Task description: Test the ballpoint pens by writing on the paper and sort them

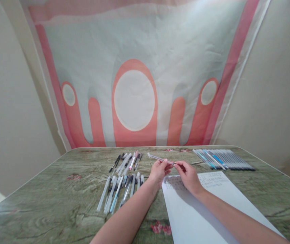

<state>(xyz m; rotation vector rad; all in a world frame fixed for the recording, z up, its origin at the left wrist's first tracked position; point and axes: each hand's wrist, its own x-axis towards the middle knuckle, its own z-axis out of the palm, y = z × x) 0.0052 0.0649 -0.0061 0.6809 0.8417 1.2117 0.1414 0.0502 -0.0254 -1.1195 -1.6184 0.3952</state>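
My left hand (158,172) and my right hand (189,175) meet above the top of a white sheet of paper (205,206) that has scribbles near its far edge. Both pinch one slim pen (160,159). The left hand's fingers are closed on the pen's middle, and its capped end sticks out to the far left. My right hand's fingertips are closed on the pen's other end.
Several loose pens (121,183) lie in a heap left of my hands on the green wood-patterned table (58,203). A tidy row of pens (223,159) lies at the far right. A pink and pale cloth (134,84) hangs on the wall behind.
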